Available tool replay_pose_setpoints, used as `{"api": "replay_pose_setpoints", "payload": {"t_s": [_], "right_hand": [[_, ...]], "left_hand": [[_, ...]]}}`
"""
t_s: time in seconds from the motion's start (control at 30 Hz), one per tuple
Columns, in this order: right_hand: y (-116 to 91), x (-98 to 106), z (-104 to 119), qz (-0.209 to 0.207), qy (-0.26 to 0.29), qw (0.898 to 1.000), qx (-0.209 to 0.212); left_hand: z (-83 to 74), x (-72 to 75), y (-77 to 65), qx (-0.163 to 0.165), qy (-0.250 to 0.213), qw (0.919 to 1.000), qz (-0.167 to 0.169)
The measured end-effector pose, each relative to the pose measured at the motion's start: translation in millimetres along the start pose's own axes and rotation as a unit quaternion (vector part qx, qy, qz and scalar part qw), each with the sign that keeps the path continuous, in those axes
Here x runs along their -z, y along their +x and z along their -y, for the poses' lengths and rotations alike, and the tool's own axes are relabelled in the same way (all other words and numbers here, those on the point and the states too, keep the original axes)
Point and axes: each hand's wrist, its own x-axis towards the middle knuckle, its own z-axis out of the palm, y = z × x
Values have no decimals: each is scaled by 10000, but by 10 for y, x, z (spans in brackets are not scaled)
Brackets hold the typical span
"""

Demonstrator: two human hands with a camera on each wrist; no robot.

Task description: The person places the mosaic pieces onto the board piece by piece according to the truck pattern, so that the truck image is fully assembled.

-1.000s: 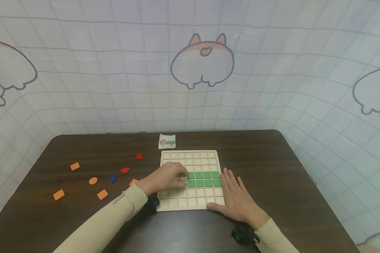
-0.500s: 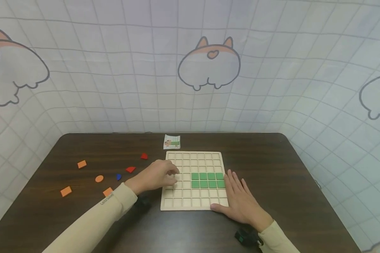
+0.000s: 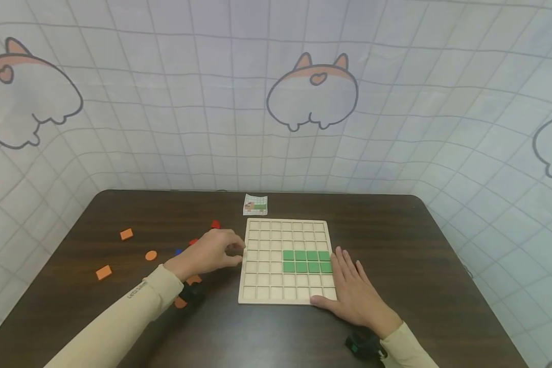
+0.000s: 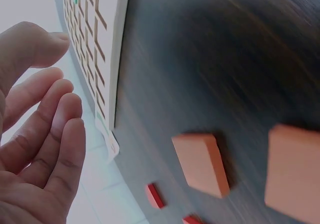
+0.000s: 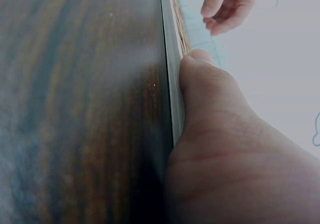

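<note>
A cream grid board (image 3: 262, 281) lies on the dark table, with two rows of green squares (image 3: 306, 261) filling cells at its right side. My left hand (image 3: 211, 251) is just past the board's left edge, fingers bent loosely and thumb apart. In the left wrist view, nothing shows between the thumb and fingers (image 4: 66, 149). Flat along the board's lower right edge rests my right hand (image 3: 354, 291), fingers straight, thumb at the front corner. The right wrist view shows that thumb (image 5: 210, 94) against the board's side.
Orange blocks (image 3: 103, 273), an orange disc (image 3: 151, 255), a blue piece (image 3: 178, 252) and red pieces (image 3: 215, 225) lie scattered to the left, some partly behind the left arm. A small printed card (image 3: 255, 205) sits behind the board. A patterned curtain (image 3: 202, 102) hangs beyond the table.
My left hand has moved left, from over the board beside the green squares to off its left edge. The right hand stays at the board's edge. The head view has shifted slightly.
</note>
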Motion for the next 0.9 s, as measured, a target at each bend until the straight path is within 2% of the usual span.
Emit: {"api": "replay_pose_setpoints", "payload": {"t_s": [0.33, 0.63, 0.9], "right_hand": [[0, -5, -18, -18, 43, 10000, 14], [1, -9, -25, -67, -15, 10000, 0], [15, -12, -11, -55, -51, 10000, 22]], "left_hand": [[92, 122, -142, 607, -146, 9981, 6], [201, 205, -234, 744, -119, 9971, 81], [343, 236, -345, 602, 40, 9981, 156]]}}
